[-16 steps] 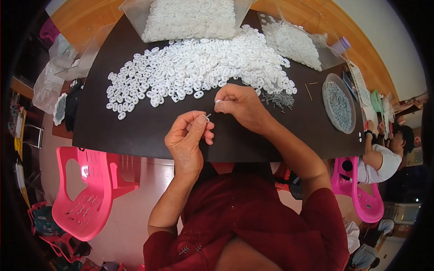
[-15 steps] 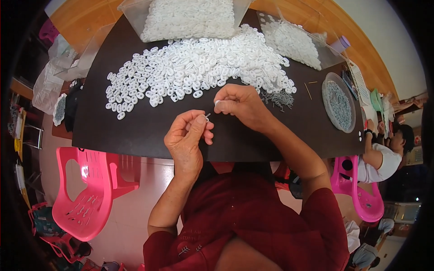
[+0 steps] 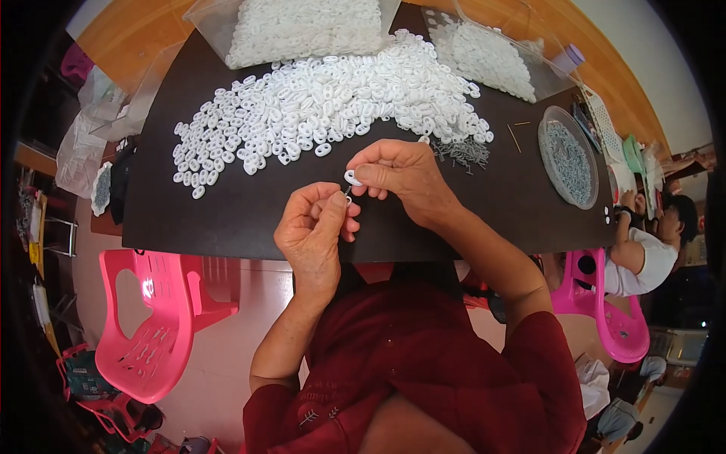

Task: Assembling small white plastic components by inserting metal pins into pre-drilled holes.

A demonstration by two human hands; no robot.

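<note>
Over the near part of the dark table, my right hand (image 3: 399, 178) pinches a white oval plastic piece with two holes (image 3: 352, 178) between thumb and fingers. Just below and to the left, my left hand (image 3: 314, 227) is closed on a small grey screw (image 3: 348, 190) that points up toward that piece. A bit of white shows by the left fingertips, too hidden to name. The screw's tip is close to the white piece; whether they touch I cannot tell. Beyond both hands spreads a big heap of the same white pieces (image 3: 302, 106).
Loose grey screws (image 3: 465, 153) lie right of the heap, and a round clear tub (image 3: 543, 163) holds more. Clear bins (image 3: 395, 19) stand at the back. Pink chairs (image 3: 162, 363) flank me. At the far right sits another person (image 3: 643, 265) in white.
My right hand has shifted slightly left, bringing the white piece into plain sight over the screw. My left hand stays nearly in place. The whole view has shifted a little.
</note>
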